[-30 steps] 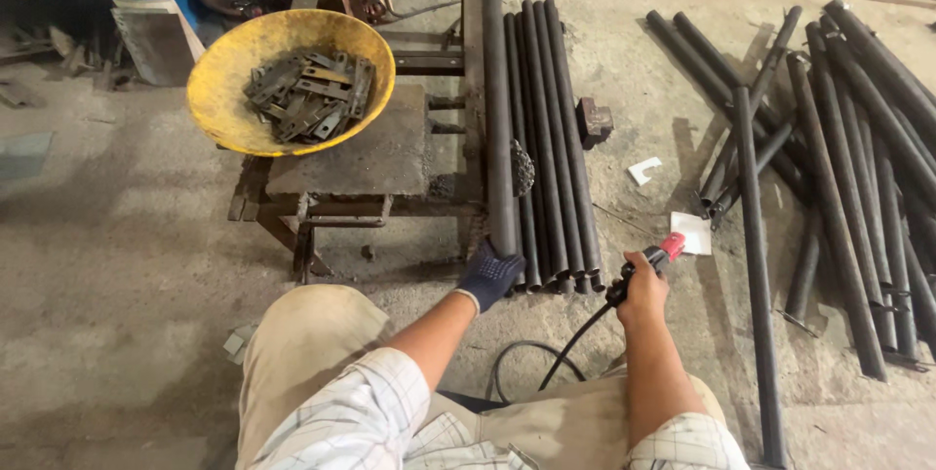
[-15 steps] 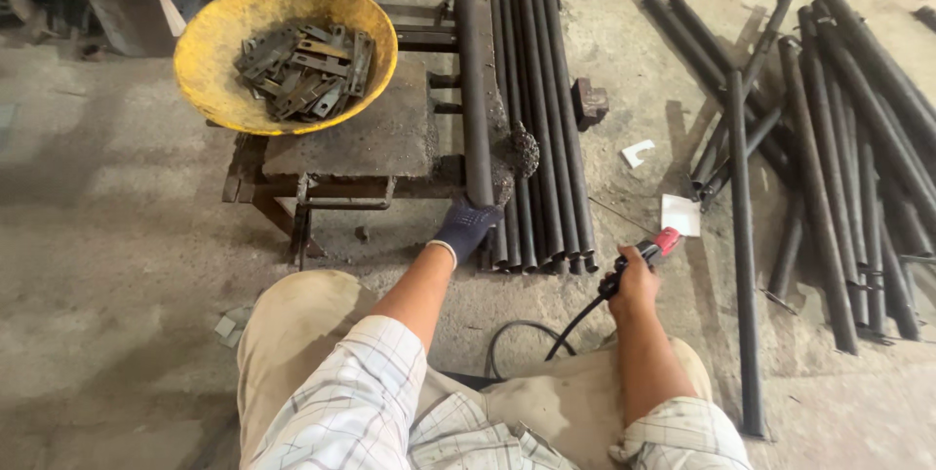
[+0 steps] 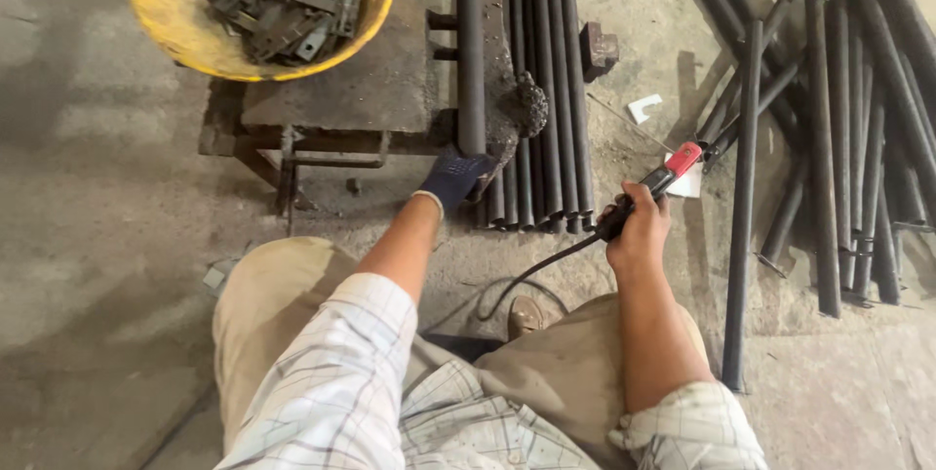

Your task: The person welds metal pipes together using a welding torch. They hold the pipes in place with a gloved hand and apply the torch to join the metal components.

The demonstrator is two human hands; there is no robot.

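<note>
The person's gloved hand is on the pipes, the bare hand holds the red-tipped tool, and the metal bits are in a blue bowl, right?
Not quite: the bowl is yellow, not blue, as the head view shows. The rest holds: the gloved left hand rests on the pipes, and the bare right hand holds the red-tipped tool.

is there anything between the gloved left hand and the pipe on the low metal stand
Nothing visible. The left hand is already at the near end of the pipe and touches it. The right hand holds the red-tipped tool off to the side, clear of both.
</note>
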